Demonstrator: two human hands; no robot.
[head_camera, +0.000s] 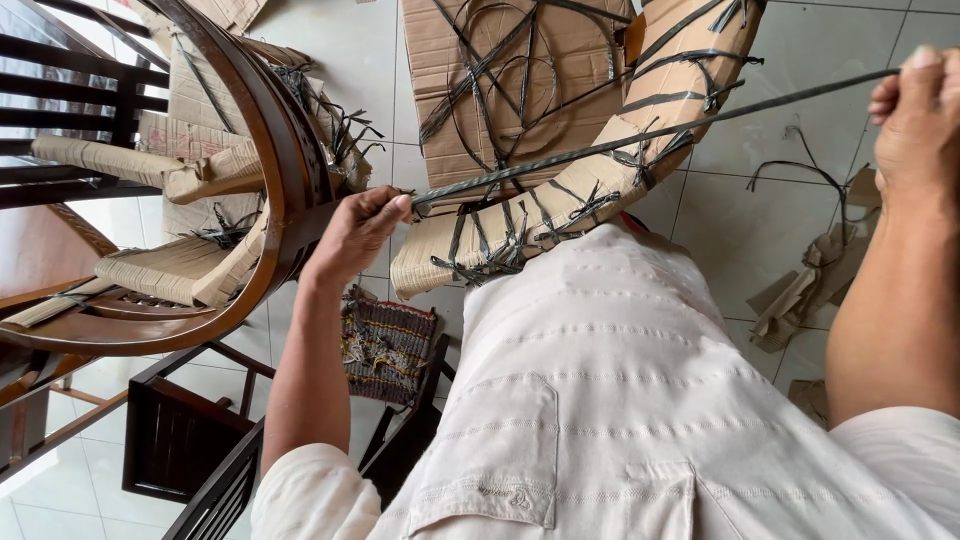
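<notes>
A long dark plastic strap (640, 138) runs taut across the view from my left hand to my right hand. My left hand (358, 228) pinches one end of the strap beside the curved dark wooden chair frame (285, 140). At the upper right edge, my right hand (915, 120) is closed around the other end. Under the strap lies a curved chair part wrapped in cardboard (660, 110) and bound with more dark straps. My white shirt fills the lower middle.
Cardboard-wrapped chair legs (140, 165) lie at left among dark wooden furniture. Flat cardboard (500, 70) with loose straps covers the tiled floor. Cardboard scraps (805, 290) and a strap piece lie at right. A woven cloth (385, 345) sits near my waist.
</notes>
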